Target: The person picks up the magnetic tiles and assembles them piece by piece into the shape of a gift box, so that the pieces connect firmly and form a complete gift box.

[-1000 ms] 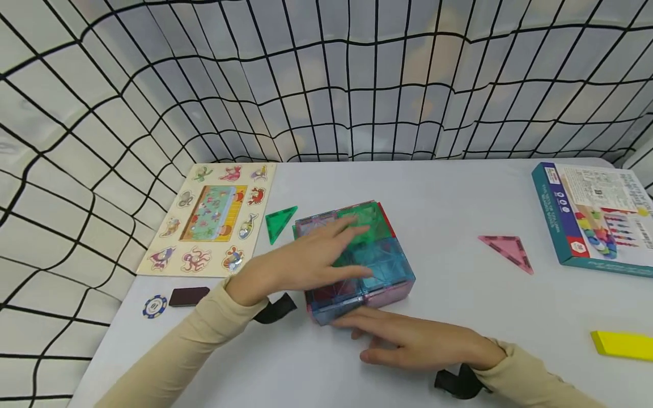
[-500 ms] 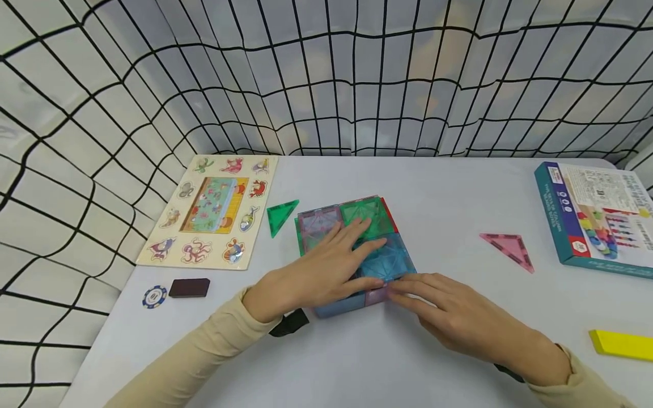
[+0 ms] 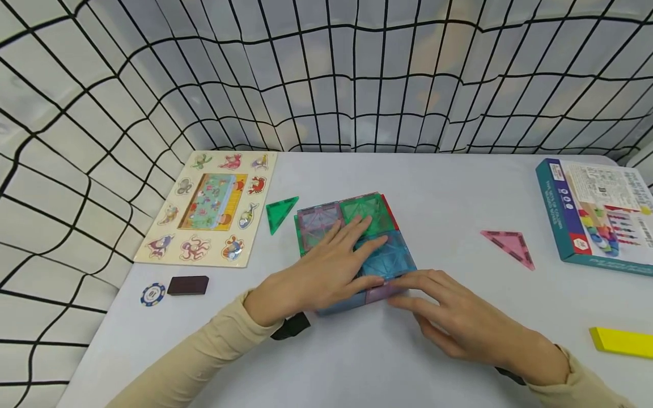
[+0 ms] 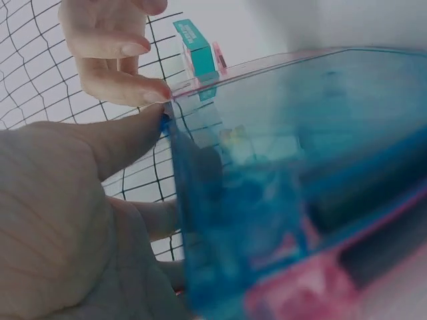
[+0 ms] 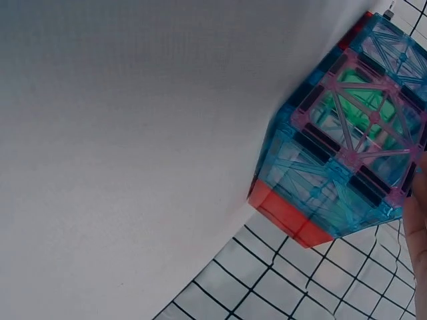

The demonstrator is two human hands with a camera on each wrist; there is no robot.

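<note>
A low box built of see-through magnetic tiles (image 3: 390, 258) sits mid-table, with purple, green and blue squares on top. My left hand (image 3: 323, 272) rests across its top, fingers spread, hiding the near left square. At the near right corner, the fingertips of my right hand (image 3: 459, 320) touch the edge above a purple side tile (image 3: 380, 293); its other fingers are loosely bent. The left wrist view has a blue tile (image 4: 267, 193) close up, beside my left palm. In the right wrist view, purple and blue walls (image 5: 373, 119) face the camera, with red edges behind.
A green triangle tile (image 3: 280, 214) lies left of the box, a pink one (image 3: 512, 247) to the right. Around them are a sea-animal puzzle board (image 3: 240, 238), a poker chip (image 3: 153, 294), a dark block (image 3: 187, 285), a yellow block (image 3: 622, 342) and a teal carton (image 3: 602, 215). Black netting stands behind.
My right hand has moved from the box's near left edge to its near right corner. My left hand has shifted slightly right and now lies flatter on top.
</note>
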